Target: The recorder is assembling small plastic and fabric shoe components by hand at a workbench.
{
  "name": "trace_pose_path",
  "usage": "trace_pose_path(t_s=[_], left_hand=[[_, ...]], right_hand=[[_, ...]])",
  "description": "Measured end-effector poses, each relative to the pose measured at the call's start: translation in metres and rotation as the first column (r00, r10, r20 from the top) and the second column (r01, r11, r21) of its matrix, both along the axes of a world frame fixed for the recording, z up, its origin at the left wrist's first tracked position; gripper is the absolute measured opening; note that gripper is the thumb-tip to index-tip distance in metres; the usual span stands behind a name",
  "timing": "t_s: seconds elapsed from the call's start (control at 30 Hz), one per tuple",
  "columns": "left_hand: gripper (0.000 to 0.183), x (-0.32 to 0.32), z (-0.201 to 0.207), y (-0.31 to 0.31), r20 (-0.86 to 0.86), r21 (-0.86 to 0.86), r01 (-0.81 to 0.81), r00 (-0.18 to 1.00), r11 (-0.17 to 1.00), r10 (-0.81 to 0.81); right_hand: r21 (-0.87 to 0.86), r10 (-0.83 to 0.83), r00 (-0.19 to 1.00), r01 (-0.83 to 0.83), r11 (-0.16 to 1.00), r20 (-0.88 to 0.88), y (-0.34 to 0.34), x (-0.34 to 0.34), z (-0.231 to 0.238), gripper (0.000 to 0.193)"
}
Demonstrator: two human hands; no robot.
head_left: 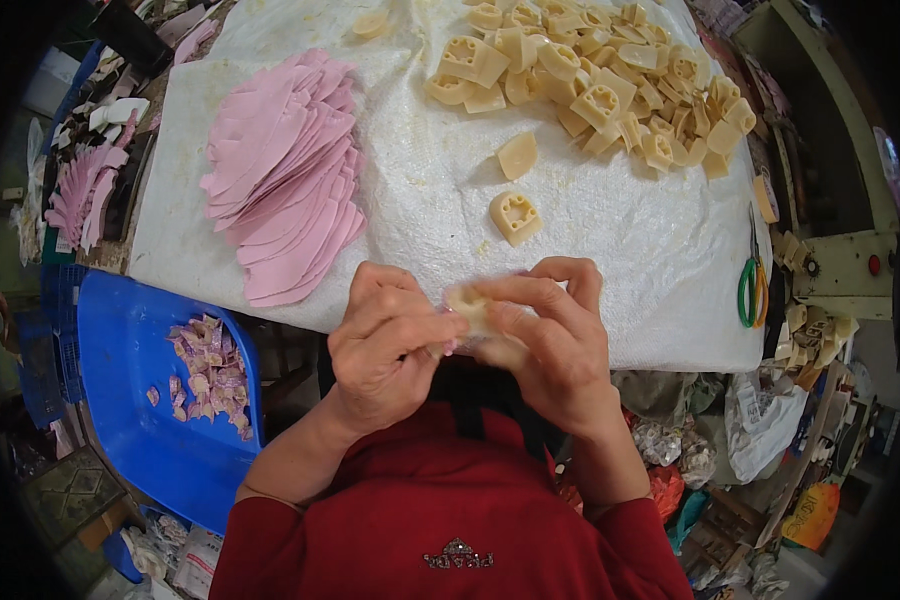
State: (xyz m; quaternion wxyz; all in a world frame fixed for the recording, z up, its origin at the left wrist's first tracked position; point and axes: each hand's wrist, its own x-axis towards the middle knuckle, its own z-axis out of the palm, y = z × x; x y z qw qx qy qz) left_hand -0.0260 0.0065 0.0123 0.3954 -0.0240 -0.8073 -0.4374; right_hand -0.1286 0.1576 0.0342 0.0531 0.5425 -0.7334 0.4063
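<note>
My right hand point(560, 325) is closed round a small beige plastic heel block point(470, 308), blurred by motion and partly hidden by the fingers. At its left side my left hand point(380, 335) pinches a bit of pink sheet point(451, 345), most of it covered by the fingertips. Both hands meet just over the table's front edge. Beyond them, on the white cloth, lie two loose blocks: one with small holes point(516, 216) and one smooth side up point(517, 156). A fanned stack of pink cut pieces point(285, 180) rests farther left.
A large heap of beige heel blocks point(600, 85) covers the table's far right. Scissors with green and orange handles point(753, 290) lie at the right edge. Left below the table, a blue tub point(140, 430) holds patterned purplish pieces point(213, 370). A white bag point(760, 420) hangs lower right.
</note>
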Motion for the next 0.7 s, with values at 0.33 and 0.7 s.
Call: trace_pose_path(t_s=[0.33, 0.7], left_hand=[[0.022, 0.005, 0.001, 0.005, -0.099, 0.199, 0.106, 0.991, 0.974, -0.088], [0.023, 0.004, 0.005, 0.01, 0.056, -0.294, 0.109, 0.994, 0.95, -0.097]], right_hand=[[-0.25, 0.147, 0.346, 0.272, 0.929, 0.926, 0.01, 0.043, -0.024, 0.02], [-0.309, 0.298, 0.084, 0.28, 0.909, 0.951, 0.017, 0.042, -0.018, 0.025]])
